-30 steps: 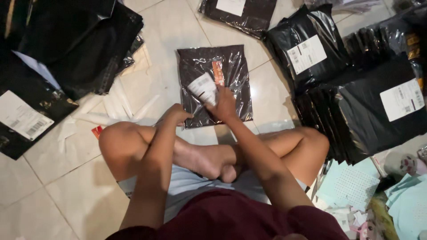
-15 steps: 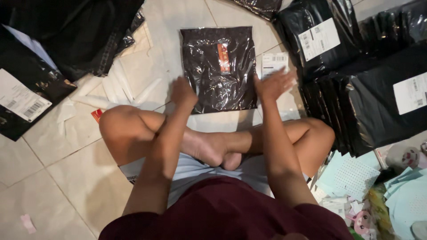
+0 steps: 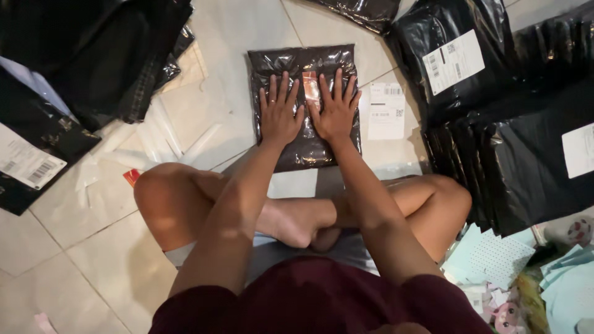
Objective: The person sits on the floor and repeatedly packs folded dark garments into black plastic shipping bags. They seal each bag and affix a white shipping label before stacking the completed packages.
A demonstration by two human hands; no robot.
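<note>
A dark garment in a clear plastic bag [image 3: 303, 62] lies flat on the tiled floor in front of my crossed legs. My left hand [image 3: 279, 111] and my right hand [image 3: 335, 108] press flat on it side by side, fingers spread. An orange tag [image 3: 311, 88] shows between the two hands. A white shipping label [image 3: 386, 111] lies on the floor just right of the bag, clear of my right hand.
Black mailer bags with white labels [image 3: 451, 62] are stacked at the right, and more [image 3: 25, 158] lie at the left under dark folded cloth [image 3: 93, 49]. White paper strips [image 3: 154, 139] litter the floor at the left. Pale blue sheets [image 3: 489, 253] sit at the lower right.
My right hand lifted the white label off the bag and laid it on the floor to the right. Both hands then came down flat on the bagged garment.
</note>
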